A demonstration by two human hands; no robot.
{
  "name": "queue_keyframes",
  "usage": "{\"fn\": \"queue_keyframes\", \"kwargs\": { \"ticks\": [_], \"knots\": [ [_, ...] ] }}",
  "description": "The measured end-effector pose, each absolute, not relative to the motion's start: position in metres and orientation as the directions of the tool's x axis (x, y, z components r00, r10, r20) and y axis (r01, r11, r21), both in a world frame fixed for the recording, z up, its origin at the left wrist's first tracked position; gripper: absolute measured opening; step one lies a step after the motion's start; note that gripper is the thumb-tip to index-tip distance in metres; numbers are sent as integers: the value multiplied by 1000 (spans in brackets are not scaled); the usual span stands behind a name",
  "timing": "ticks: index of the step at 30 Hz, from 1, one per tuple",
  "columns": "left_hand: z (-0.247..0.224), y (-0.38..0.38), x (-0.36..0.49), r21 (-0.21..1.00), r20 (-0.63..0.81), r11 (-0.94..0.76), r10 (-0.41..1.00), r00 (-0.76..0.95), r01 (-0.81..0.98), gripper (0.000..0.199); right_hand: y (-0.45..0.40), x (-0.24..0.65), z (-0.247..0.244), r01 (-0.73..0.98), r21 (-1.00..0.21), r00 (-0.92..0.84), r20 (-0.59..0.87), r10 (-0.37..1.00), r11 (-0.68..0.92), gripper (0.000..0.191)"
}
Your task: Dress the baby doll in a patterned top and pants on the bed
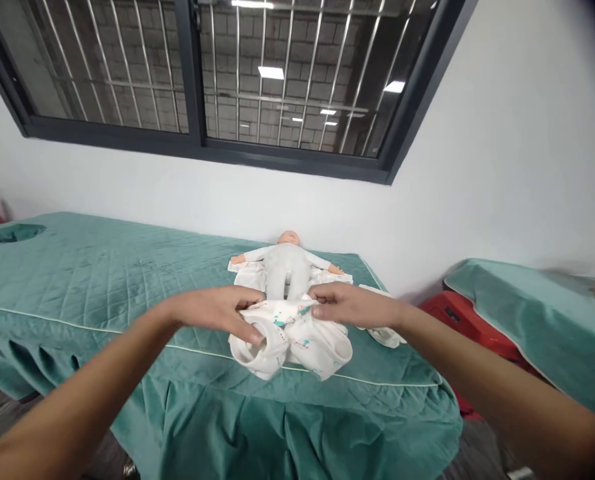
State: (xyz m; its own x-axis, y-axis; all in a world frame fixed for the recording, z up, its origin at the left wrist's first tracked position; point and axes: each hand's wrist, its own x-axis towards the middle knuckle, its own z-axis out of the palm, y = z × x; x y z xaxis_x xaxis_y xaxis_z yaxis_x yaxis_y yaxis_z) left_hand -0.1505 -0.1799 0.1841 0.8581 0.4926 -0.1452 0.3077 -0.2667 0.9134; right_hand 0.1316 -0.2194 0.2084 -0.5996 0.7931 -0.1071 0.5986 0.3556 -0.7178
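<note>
Between my two hands is a pair of white baby pants point(313, 347) with a small coloured print, its two leg openings facing me. My left hand point(230, 312) grips the left side, with the thumb at the left leg opening. On the right side, my right hand point(345, 305) pinches the cloth between thumb and fingers. Just beyond lies a baby doll point(288, 263) on its back, arms spread, in a white bodysuit. A printed white garment point(250, 275) is spread under the doll. The doll's feet are hidden behind the pants.
The doll lies on a bed with a green quilted cover point(127, 267). More white cloth point(385, 333) lies right of my right hand. A second green-covered bed point(527, 300) and a red object point(467, 327) stand at the right. Behind is a wall with a barred window point(297, 150).
</note>
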Motion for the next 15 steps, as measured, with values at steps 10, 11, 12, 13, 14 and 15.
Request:
{"fn": "queue_keyframes", "kwargs": {
  "ticks": [10, 11, 12, 13, 14, 15],
  "knots": [
    [324, -209, -172, 592, 27, -589, 697, 716, 551, 26, -252, 101, 334, 659, -455, -655, 45, 754, 599, 51],
    [333, -212, -172, 520, 39, -625, 699, 714, 583, 27, -255, 99, 343, 673, -412, -656, 50, 753, 614, 51],
    [341, -215, -172, 450, 52, -655, 698, 714, 608, 28, -258, 97, 351, 690, -372, -653, 50, 756, 621, 52],
    [349, -218, -171, 391, 67, -676, 697, 714, 624, 29, -262, 95, 359, 708, -340, -646, 44, 762, 619, 52],
    [356, -222, -171, 348, 87, -690, 698, 711, 635, 30, -265, 93, 366, 726, -316, -634, 36, 773, 610, 52],
    [363, -226, -170, 318, 111, -699, 698, 707, 641, 30, -269, 91, 373, 745, -298, -620, 24, 785, 597, 52]
  ]
}}
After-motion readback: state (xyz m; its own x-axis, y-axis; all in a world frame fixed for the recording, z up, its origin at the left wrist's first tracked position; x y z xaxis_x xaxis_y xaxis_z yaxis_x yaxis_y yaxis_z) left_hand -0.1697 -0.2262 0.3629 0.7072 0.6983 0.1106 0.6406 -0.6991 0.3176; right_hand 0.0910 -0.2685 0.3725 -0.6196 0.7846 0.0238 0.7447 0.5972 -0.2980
